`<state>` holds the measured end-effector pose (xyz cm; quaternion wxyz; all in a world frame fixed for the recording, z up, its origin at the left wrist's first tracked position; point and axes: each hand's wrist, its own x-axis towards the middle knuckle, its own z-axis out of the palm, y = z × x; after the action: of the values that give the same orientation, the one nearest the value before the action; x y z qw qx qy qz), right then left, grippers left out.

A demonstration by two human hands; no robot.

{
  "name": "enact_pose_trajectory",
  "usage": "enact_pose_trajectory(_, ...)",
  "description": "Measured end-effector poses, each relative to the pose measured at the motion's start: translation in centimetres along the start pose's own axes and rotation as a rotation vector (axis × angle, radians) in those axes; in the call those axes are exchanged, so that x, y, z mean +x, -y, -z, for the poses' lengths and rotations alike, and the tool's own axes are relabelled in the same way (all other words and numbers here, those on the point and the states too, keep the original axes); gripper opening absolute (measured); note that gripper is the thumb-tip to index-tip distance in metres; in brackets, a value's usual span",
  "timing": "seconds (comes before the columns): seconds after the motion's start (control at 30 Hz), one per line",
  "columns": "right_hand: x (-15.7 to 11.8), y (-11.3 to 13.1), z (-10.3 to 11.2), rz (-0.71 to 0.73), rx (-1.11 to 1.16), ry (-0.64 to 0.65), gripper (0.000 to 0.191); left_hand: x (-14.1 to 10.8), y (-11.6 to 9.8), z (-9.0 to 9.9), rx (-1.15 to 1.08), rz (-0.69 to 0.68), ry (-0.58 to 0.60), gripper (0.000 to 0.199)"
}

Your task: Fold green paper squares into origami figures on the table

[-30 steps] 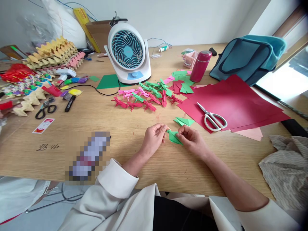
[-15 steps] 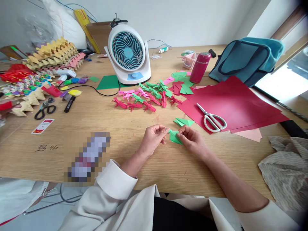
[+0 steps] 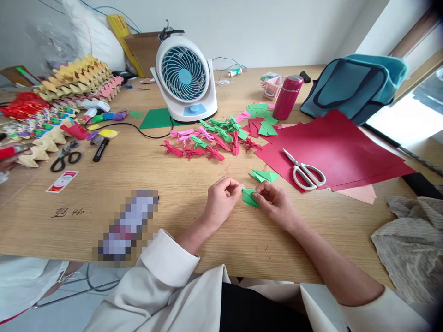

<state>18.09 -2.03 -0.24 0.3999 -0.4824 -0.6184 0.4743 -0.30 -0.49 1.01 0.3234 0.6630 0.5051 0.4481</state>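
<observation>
A small folded green paper [image 3: 249, 197] is held between my two hands, low over the wooden table. My left hand [image 3: 223, 198] pinches its left tip between thumb and forefinger. On the other side, my right hand [image 3: 275, 202] grips the right edge, thumb on top. Just behind the right hand lies another folded green paper [image 3: 265, 176]. Farther back are several folded figures in red, pink and green, such as a red folded paper figure [image 3: 215, 152]. White-handled scissors [image 3: 308, 175] rest on large red paper sheets [image 3: 346, 147] to the right.
A white fan [image 3: 185, 74] stands at the back. A red thermos [image 3: 288, 97] and a blue bag [image 3: 353, 87] are behind the red sheets. A pixelated oblong object [image 3: 128, 226] lies left of my left hand. At far left, another person's hand [image 3: 8, 161] shows beside paper chains.
My left hand has rotated slightly, its fingers now closer together at the paper's tip. The green paper has shifted a little left. At far left, the other person's hand has moved into view.
</observation>
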Motion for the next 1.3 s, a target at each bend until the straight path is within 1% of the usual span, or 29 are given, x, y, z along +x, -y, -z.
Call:
enact_pose_trajectory(0.07,-0.1,0.1,0.0,0.016,-0.046,-0.015,0.023,0.1,0.0,0.0,0.025,-0.057,0.007,0.016)
enact_pose_trajectory(0.13,-0.2,0.1,0.0,0.044,-0.085,-0.029,0.021,0.2,-0.1,0.1,0.016,-0.079,0.024,0.015)
enact_pose_trajectory(0.3,-0.2,0.3,0.0,0.106,-0.103,-0.031,0.022,0.3,-0.1,0.2,-0.046,-0.049,0.045,0.017)
enact_pose_trajectory(0.4,-0.1,0.5,-0.1,0.139,-0.142,-0.07,0.022,0.3,-0.1,0.2,-0.096,-0.046,0.08,0.018)
enact_pose_trajectory(0.53,-0.1,0.7,0.0,0.22,-0.219,-0.098,0.012,0.5,-0.3,0.4,-0.091,-0.1,0.089,0.018)
enact_pose_trajectory(0.6,-0.2,0.8,0.0,0.298,-0.243,-0.12,0.007,0.5,-0.3,0.6,-0.105,-0.097,0.086,0.019)
enact_pose_trajectory(0.67,-0.2,0.9,0.1,0.414,-0.274,-0.17,0.008,0.6,-0.2,0.6,-0.175,-0.037,0.079,0.021)
enact_pose_trajectory(0.73,-0.3,0.9,0.3,0.539,-0.319,-0.253,0.012,0.5,-0.1,0.6,-0.286,0.083,0.085,0.03)
enact_pose_trajectory(0.77,-0.4,0.9,0.3,0.59,-0.345,-0.293,0.014,0.5,-0.1,0.5,-0.345,0.151,0.106,0.035)
enact_pose_trajectory(0.83,-0.5,0.8,0.4,0.656,-0.396,-0.351,0.018,0.4,-0.3,0.3,-0.449,0.264,0.191,0.042)
enact_pose_trajectory(0.9,-0.6,0.7,0.4,0.68,-0.434,-0.373,0.019,0.3,-0.5,0.1,-0.523,0.334,0.28,0.044)
enact_pose_trajectory(0.97,-0.6,0.6,0.4,0.69,-0.46,-0.375,0.02,0.1,-0.9,-0.1,-0.567,0.375,0.306,0.045)
enact_pose_trajectory(1.07,-0.5,0.5,0.1,0.696,-0.475,-0.358,0.02,0.0,-1.2,-0.4,-0.598,0.391,0.265,0.041)
enact_pose_trajectory(1.13,-0.5,0.6,0.0,0.674,-0.47,-0.314,0.018,0.0,-1.2,-0.5,-0.597,0.383,0.219,0.036)
enact_pose_trajectory(1.3,-0.4,0.5,-0.5,0.573,-0.413,-0.149,0.01,0.2,-0.8,-0.4,-0.536,0.348,0.113,0.028)
